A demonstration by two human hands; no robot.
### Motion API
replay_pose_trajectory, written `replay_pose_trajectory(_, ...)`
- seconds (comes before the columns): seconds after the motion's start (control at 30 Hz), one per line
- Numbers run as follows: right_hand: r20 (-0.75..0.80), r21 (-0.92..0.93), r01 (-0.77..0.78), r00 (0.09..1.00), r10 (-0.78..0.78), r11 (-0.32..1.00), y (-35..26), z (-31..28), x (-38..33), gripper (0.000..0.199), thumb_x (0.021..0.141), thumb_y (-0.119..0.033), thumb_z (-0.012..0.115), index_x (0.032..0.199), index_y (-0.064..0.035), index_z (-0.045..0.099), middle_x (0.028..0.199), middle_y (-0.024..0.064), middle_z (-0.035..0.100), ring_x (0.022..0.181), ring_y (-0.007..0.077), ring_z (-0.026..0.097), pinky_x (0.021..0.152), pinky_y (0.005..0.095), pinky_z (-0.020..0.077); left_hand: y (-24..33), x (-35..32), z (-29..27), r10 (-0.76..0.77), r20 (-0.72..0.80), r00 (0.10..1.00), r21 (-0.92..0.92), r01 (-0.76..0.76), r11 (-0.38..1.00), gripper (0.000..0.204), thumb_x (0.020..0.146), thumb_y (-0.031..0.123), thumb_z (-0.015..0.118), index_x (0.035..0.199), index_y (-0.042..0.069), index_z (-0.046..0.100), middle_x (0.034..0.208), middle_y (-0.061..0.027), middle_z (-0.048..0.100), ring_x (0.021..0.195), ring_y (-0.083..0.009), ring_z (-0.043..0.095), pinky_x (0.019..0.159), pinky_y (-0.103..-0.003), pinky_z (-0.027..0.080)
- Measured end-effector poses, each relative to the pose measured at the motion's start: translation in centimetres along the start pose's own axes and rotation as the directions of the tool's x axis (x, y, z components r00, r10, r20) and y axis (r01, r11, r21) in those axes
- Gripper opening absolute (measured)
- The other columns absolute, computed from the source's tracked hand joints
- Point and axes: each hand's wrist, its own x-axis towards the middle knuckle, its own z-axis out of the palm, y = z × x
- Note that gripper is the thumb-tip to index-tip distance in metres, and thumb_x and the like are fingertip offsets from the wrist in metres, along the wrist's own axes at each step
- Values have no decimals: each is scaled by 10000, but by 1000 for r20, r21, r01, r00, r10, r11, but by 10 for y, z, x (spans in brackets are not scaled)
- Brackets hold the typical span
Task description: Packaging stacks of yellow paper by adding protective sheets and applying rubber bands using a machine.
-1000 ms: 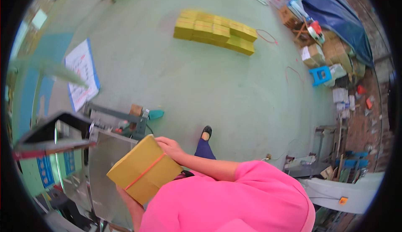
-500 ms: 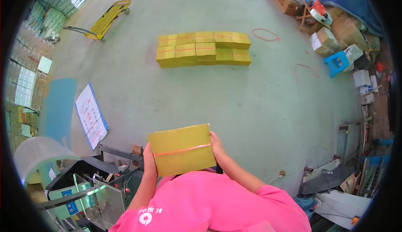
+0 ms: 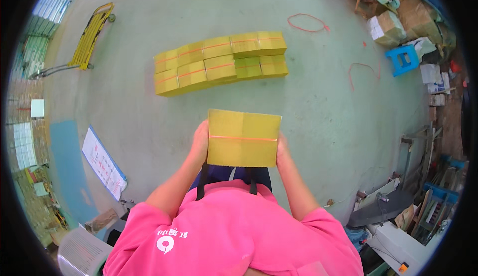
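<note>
In the head view, you carried a yellow bundle (image 3: 243, 138) bound by an orange band out in front of your chest, your left hand (image 3: 200, 143) and right hand (image 3: 282, 149) each clamped flat against an end, likely to keep it level. Ahead on the green floor (image 3: 308, 101) lay two rows of matching yellow bundles (image 3: 221, 63); a white printed sheet (image 3: 103, 162) lay left.

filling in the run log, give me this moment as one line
left hand: on left side of yellow box | right hand: on its right side | box: carried at chest | ahead: yellow boxes in rows on floor
</note>
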Motion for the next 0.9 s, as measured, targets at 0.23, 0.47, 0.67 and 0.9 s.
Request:
replay_pose_trajectory(0.23,-67,26,59,996,-57,998,-95,-22,181,393,936,-396,553,1088,-36,601,967,56,622,814,152,615,694,333,534,41,177,126,-331,163,929,-223,362,905,480,1000,454,436,1256,66,556,1185,-76,624,1046,-198,614,894,-352,505)
replay_pose_trajectory(0.47,-86,5,-13,996,13,1000,-118,-26,370,423,954,-392,516,1169,-34,587,1054,63,628,905,163,621,770,328,529,-27,346,156,-421,48,906,-312,414,855,587,988,523,426,1336,58,509,1303,-102,567,1168,-236,560,970,-375,470)
replay_pose_trajectory(0.67,-79,13,-75,994,76,997,-101,-17,527,401,961,-334,495,1204,-23,564,1108,85,617,981,184,611,821,332,517,-91,487,153,-473,-4,881,-332,445,832,635,1001,548,356,1398,60,440,1382,-120,505,1233,-258,516,997,-415,451)
replay_pose_trajectory(0.9,-19,-199,-41,999,38,979,-53,-24,697,468,961,-309,475,1305,6,510,1242,137,590,1131,223,555,971,355,438,-124,546,153,-449,-120,885,-191,423,886,692,982,535,417,1465,45,337,1488,-161,371,1367,-280,352,1107,-384,298)
